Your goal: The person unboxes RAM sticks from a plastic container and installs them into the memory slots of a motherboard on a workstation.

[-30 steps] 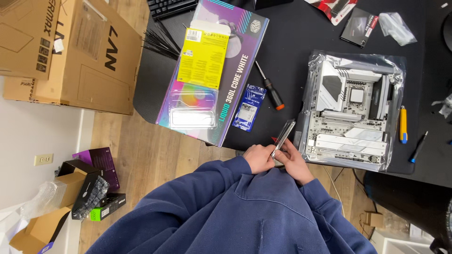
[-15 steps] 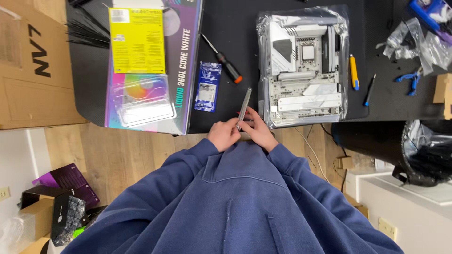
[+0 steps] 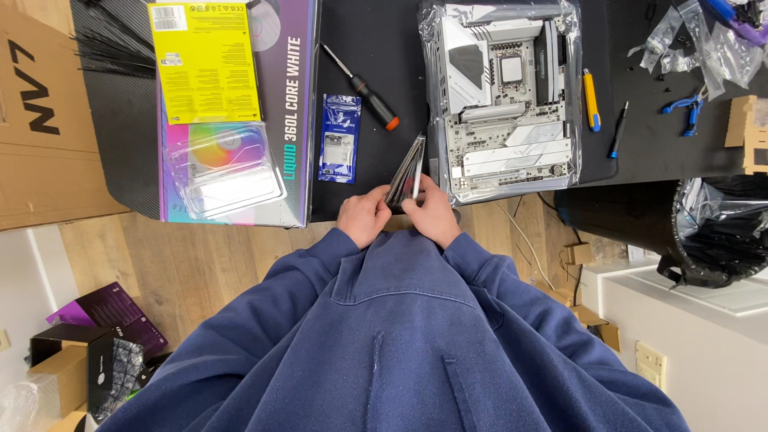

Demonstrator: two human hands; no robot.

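Both of your hands meet at the near edge of the surface [image 3: 376, 96], and between them you hold a thin, flat silvery pouch [image 3: 406, 170] by its lower end. Your left hand [image 3: 364, 218] and right hand [image 3: 432, 214] are closed around that bottom corner, fingers curled in tight, so only the upper part of the pouch stands out above them, tilted up and away from you.

The pouch looks light and glossy, probably a metallised film bag, so expect it to be slippery and to flex or crease rather than hold its shape. A pinch near an edge or seam, where your fingers already sit, seems the safest hold. If it carries something flat and delicate inside, squeezing the middle could bend it, so keep pressure at the rim. Whether it is sealed or open, the view does not show.

Just beyond your right fingers lies a white motherboard [image 3: 508, 96] in a clear bag, close to the pouch's tip. Just past your left fingers sits a small blue packet [image 3: 340, 138], with a screwdriver [image 3: 362, 78] with a red-tipped handle beyond it. Further left lies a large purple box [image 3: 288, 172] with a yellow sheet [image 3: 206, 60] on top.
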